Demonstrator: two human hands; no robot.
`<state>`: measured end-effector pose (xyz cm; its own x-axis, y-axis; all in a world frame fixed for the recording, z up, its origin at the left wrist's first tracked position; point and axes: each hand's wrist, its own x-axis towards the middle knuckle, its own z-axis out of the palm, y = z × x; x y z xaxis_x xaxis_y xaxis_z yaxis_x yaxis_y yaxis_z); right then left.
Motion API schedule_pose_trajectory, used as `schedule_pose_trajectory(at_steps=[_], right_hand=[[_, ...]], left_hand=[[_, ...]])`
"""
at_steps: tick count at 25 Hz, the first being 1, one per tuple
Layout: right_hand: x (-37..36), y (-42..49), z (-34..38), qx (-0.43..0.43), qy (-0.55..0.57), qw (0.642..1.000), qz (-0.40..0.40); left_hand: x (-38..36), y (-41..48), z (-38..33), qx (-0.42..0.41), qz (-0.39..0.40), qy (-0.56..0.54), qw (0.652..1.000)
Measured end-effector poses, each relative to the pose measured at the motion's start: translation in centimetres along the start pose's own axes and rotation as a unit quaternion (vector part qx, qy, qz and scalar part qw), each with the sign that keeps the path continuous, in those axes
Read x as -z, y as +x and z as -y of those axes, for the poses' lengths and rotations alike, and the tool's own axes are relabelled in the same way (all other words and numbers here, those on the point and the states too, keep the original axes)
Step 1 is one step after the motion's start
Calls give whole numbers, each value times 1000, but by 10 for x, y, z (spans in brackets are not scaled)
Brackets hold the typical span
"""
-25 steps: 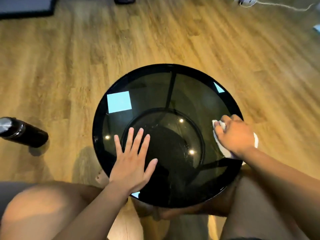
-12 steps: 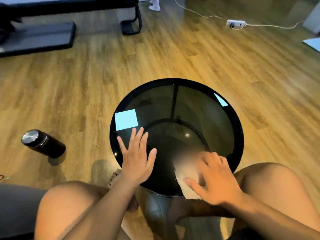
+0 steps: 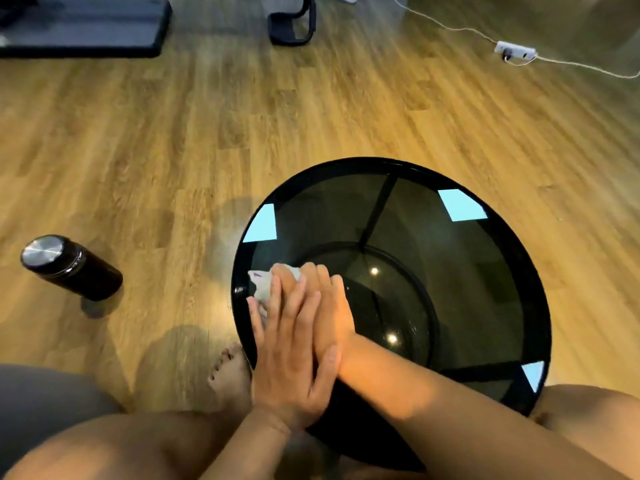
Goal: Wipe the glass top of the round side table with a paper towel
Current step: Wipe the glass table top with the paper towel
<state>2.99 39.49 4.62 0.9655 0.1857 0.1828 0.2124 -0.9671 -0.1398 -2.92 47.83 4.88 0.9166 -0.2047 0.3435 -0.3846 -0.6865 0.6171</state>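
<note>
The wood floor (image 3: 173, 133) fills most of the view, and the round side table (image 3: 533, 271) stands on it, near the person and a bit to the right. Its glass top (image 3: 450, 271) is dark and shiny, with small bright lights and pale blue squares showing in it. A dark bottle (image 3: 71, 268) with a silver lid stands on the floor, well apart from the table on the left. Far off on the right lies a white power strip (image 3: 515, 50) with its cord. The person's bare knees are at the near edge, and a bare foot (image 3: 230, 372) shows just beside the left rim of the table. The right arm reaches across the glass from the near right. The left hand (image 3: 291, 358) lies flat with straight fingers on the near left part of the glass, partly over the right hand. The right hand (image 3: 329, 306) presses the white paper towel (image 3: 265, 282) down on the left part of the glass, close to the rim. The towel is bunched under the fingertips, though the hands blur a little, so I cannot tell how tight the hold is. I think the wiping step is going on now, at the left side. The next move likely calls for sliding the towel over the far and right parts, with the left hand lifted out of the way.
</note>
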Motion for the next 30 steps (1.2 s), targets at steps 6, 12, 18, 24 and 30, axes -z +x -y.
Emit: schedule_pose_trajectory(at_steps=[6, 12, 18, 24, 30], right_hand=[[-21, 175, -38, -97, 52, 992, 56], [4, 206, -196, -265, 29, 962, 55], [69, 101, -311, -359, -13, 928, 102], [77, 129, -282, -202, 31, 968, 147], [55, 167, -255, -130, -46, 954, 265]], left_hand=[[-8, 3, 6, 14, 90, 121, 988], [-9, 13, 8, 30, 131, 134, 982], [-7, 13, 4, 32, 159, 150, 975], [-9, 13, 5, 17, 136, 130, 982], [-9, 14, 6, 10, 129, 113, 985]])
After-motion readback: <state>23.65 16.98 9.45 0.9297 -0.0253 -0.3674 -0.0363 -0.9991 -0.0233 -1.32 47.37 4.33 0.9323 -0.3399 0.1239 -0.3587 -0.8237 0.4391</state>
